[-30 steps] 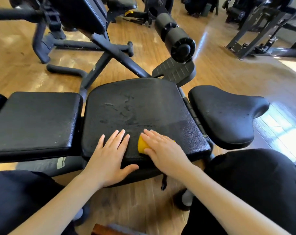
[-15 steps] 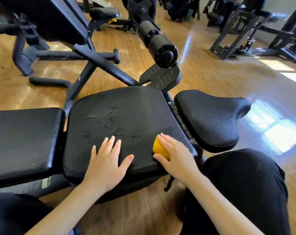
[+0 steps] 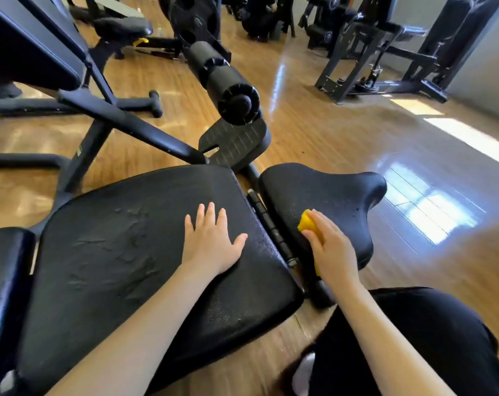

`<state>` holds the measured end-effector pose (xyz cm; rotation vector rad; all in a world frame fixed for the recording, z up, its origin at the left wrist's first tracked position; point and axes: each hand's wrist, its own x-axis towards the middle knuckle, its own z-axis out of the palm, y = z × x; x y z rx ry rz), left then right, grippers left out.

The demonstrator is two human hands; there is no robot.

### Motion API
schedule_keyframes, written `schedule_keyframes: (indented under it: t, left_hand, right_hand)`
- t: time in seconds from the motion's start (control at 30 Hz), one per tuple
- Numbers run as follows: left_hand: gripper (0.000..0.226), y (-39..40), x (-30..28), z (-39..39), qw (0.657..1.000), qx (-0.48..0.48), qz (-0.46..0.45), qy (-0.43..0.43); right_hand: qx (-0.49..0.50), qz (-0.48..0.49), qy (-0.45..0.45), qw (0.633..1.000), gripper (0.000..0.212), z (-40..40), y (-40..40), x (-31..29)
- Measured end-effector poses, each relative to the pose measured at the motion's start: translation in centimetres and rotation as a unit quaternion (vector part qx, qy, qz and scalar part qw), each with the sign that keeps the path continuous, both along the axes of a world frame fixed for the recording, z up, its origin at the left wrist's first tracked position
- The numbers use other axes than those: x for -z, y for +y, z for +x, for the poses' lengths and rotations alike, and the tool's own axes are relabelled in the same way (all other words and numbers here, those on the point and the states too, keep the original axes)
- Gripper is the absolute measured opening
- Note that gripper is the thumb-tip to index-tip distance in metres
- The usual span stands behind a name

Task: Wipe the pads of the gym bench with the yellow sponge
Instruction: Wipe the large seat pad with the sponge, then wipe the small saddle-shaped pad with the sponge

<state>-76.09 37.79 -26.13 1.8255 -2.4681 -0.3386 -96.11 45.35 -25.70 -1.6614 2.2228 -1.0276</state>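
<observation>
Wiping of the seat pad with the yellow sponge

The sponge is gripped by the right hand, mostly hidden; the left hand is laid flat, fingers spread.

Black pebbled upholstery covers the middle pad and the seat pad; the sponge is bright yellow — the floor shows honey-brown wood planks — the foam roller is black.

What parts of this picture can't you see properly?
- Most of the yellow sponge: head view, covered by the right hand.
- The far-left pad: cut off by the picture's left edge.
- The pad surface beneath the left hand: hidden by the palm.
- The distant machines: too blurred to identify.
</observation>
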Motion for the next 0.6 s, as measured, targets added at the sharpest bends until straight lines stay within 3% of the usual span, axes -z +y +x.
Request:
schedule_keyframes:
  t: [0.13,0.2,0.6]
  left_hand:
    - [0.072,-0.1,0.5,0.2,1.000,0.002,-0.020,0.017]
    - [0.071,-0.2,0.7,0.2,0.999,0.000,-0.027,0.021]
    - [0.072,-0.4,1.2,-0.2,0.999,-0.009,-0.043,0.016]
  right_hand:
    - [-0.032,0.066,0.192,0.979,0.053,-1.0,-1.4,2.1]
    - [-0.033,0.076,0.232,0.969,0.056,-1.0,-1.8,2.8]
    - [-0.120,0.132,0.263,0.948,0.051,-0.9,-10.2,1.5]
